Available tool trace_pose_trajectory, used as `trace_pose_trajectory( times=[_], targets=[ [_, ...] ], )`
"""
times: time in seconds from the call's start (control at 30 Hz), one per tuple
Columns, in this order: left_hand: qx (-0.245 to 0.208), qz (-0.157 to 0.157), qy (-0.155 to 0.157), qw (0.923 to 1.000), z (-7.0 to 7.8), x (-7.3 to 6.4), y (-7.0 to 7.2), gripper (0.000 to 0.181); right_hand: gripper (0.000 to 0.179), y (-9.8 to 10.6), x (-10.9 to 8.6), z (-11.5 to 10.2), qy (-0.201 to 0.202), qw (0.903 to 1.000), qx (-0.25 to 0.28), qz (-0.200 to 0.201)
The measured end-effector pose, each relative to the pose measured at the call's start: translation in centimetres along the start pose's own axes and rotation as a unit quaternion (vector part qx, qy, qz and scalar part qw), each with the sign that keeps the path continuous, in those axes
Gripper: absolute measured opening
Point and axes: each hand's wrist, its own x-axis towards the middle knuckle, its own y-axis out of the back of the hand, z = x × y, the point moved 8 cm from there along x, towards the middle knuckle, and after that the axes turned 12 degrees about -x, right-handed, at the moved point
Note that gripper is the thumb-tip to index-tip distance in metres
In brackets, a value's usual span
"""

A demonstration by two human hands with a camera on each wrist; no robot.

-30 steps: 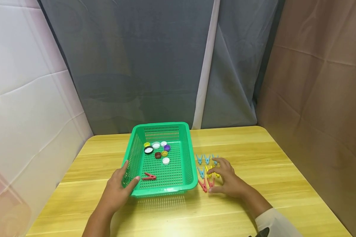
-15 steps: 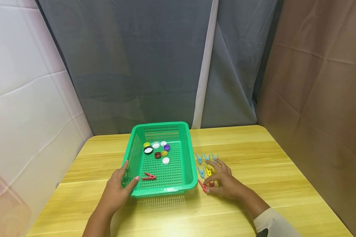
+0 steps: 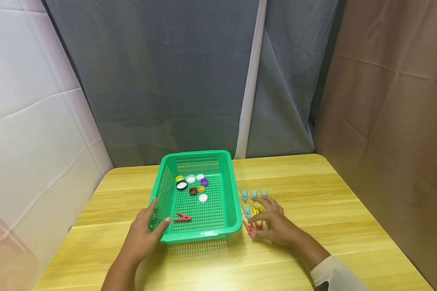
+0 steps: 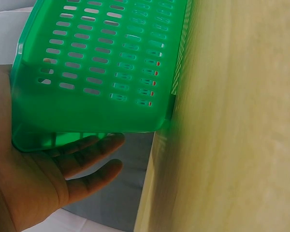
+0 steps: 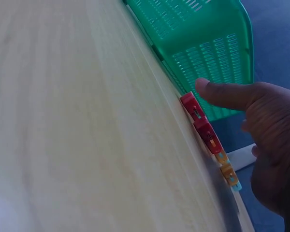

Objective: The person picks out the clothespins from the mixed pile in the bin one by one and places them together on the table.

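Observation:
My left hand (image 3: 143,228) holds the near left corner of a green plastic basket (image 3: 213,233), the thumb over its rim and the fingers along the outside. Inside the basket lies a red clothespin (image 3: 182,217). My right hand (image 3: 276,224) hovers with spread, bent fingers over a group of clothespins right of the basket, gripping none. Its thumb is close to a red clothespin (image 3: 248,228); another red clothespin (image 3: 259,226) is partly under the fingers. Yellow clothespins (image 3: 255,209) and a blue clothespin (image 3: 246,211) lie just beyond. The right wrist view shows the thumb above the red clothespins (image 5: 206,135).
Several bottle caps sit towards the basket's far end, among them a white cap (image 3: 202,198), a purple cap (image 3: 204,182) and a black-rimmed cap (image 3: 181,185). More blue clothespins (image 3: 253,194) lie behind. A grey curtain (image 3: 175,81) hangs behind the wooden table (image 3: 306,182).
My right hand has shifted left and lower over the clothespins, its fingers and thumb drawing nearer the red ones. The left hand and the basket have stayed in place.

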Motion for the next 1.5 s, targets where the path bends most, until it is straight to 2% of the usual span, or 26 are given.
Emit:
trace_pose_trajectory(
  times=[0.17, 0.33, 0.57, 0.73, 0.93, 1.17, 1.3, 1.5],
  targets=[
    [0.001, 0.001, 0.001, 1.0, -0.1, 0.0, 0.1, 0.087, 0.033, 0.2, 0.2, -0.2, -0.003, 0.9999, -0.01, 0.009],
    [-0.001, -0.001, 0.003, 1.0, -0.1, 0.0, 0.0, 0.087, 0.033, 0.8, 0.5, -0.5, -0.008, 0.9998, 0.012, 0.017],
    [0.0, 0.002, -0.003, 1.0, 0.1, 0.0, -0.1, 0.087, 0.031, 2.7, 1.2, -1.4, -0.006, 0.997, 0.027, 0.072],
    [-0.006, -0.002, 0.003, 1.0, 0.0, -0.1, -0.3, 0.088, 0.033, 3.6, 1.9, -2.2, -0.027, 0.9952, 0.052, 0.079],
    [-0.009, -0.005, 0.005, 0.9999, 0.0, -0.1, -0.5, 0.088, 0.034, 4.8, 3.3, -3.8, -0.01, 0.9942, 0.06, 0.089],
    [-0.006, -0.007, 0.008, 0.9999, 0.0, 0.0, -0.3, 0.088, 0.04, 6.5, 5.8, -6.2, 0.015, 0.9907, 0.092, 0.099],
    [-0.003, 0.0, -0.001, 1.0, 0.1, -0.1, 0.0, 0.087, 0.041, 6.5, 7.4, -7.6, 0.018, 0.9892, 0.114, 0.09],
    [-0.006, -0.005, 0.006, 1.0, 0.1, -0.2, 0.1, 0.088, 0.043, 5.1, 9.5, -9.9, 0.02, 0.9892, 0.139, 0.043]
  ],
)
